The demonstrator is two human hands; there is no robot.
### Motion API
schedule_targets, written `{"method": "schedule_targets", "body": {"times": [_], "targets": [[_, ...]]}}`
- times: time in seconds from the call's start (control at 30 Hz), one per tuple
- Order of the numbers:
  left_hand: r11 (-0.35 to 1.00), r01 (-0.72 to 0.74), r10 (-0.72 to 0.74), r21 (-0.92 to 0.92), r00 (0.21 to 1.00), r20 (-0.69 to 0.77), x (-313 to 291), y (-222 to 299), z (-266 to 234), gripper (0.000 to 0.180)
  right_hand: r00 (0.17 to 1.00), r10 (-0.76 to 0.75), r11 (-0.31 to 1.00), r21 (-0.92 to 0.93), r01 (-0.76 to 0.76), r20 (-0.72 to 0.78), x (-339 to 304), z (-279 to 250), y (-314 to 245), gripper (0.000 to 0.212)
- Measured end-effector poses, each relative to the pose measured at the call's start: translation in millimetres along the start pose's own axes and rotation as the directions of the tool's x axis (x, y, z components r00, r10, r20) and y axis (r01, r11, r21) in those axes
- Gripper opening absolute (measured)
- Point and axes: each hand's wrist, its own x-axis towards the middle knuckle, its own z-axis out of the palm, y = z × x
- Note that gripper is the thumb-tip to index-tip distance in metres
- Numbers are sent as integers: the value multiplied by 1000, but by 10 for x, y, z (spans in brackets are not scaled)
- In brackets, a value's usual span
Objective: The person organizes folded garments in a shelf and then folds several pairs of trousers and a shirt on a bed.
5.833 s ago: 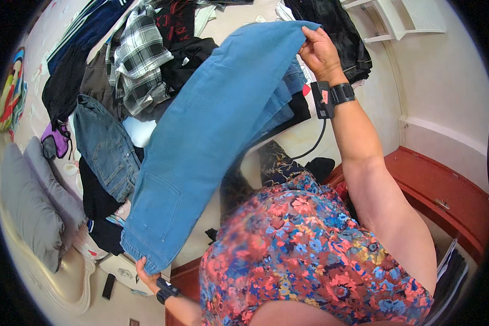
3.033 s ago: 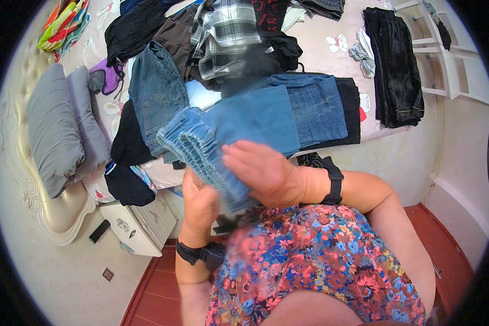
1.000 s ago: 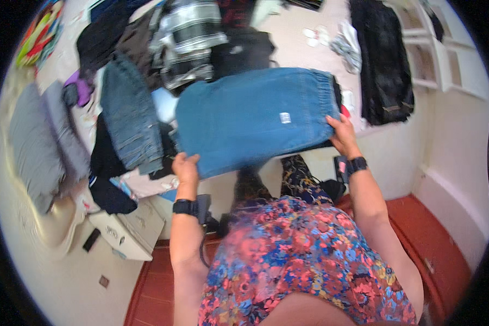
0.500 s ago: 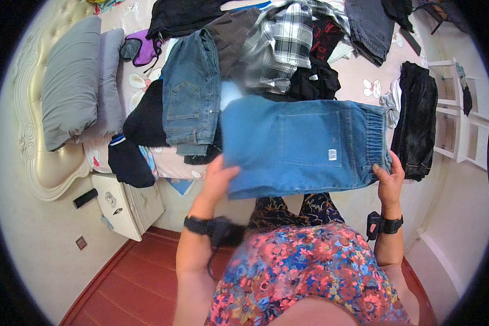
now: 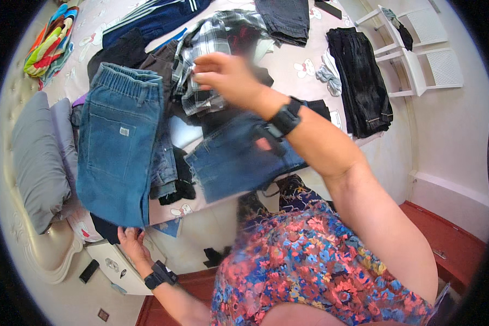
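My left hand (image 5: 130, 242) grips the lower edge of a folded pair of blue jeans (image 5: 119, 146) with an elastic waistband, held flat over the left side of the bed. My right hand (image 5: 225, 76) is blurred, raised above a black-and-white plaid shirt (image 5: 201, 54), its fingers loosely apart and nothing in them. Under that forearm a darker denim piece (image 5: 233, 163) lies at the bed's near edge. Both wrists wear black bands.
Grey pillows (image 5: 38, 157) lie at the bed's left end. Black trousers (image 5: 361, 81), grey socks (image 5: 328, 73), striped navy track trousers (image 5: 157, 16) and a colourful cloth (image 5: 49, 43) lie on the pink sheet. A white shelf (image 5: 418, 54), a white bedside cabinet (image 5: 114, 266) and red floor (image 5: 451, 239) surround the bed.
My right hand has let go of the folded jeans and risen over the plaid shirt. My left hand has carried the jeans leftward, turned upright over the bed's left side.
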Motion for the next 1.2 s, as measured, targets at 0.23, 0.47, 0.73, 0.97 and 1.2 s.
{"method": "schedule_targets", "body": {"times": [0.23, 0.47, 0.73, 0.97, 1.2], "targets": [[988, 146, -134, -42, 968, 213, -250, -600, 347, 39, 708, 482, 810, -46, -585, -516, -1803, -1833, 571, 20], [958, 239, -286, 157, 804, 522, -305, -794, 1124, 31, 554, 403, 737, -100, -668, -728, -2743, -2278, 1020, 32], [932, 91, -292, 350, 759, 582, 27, -861, 1659, 42, 659, 489, 560, -373, -740, -572, -2249, -2005, 1181, 43], [913, 141, -340, 383, 783, 521, -11, -910, 1795, 51, 759, 574, 709, -276, -649, -308, -2031, -1706, 585, 32], [929, -322, 134, 180, 750, 648, -154, -936, 2298, 24, 694, 547, 689, -220, -691, -467, -2508, -2157, 694, 34]]}}
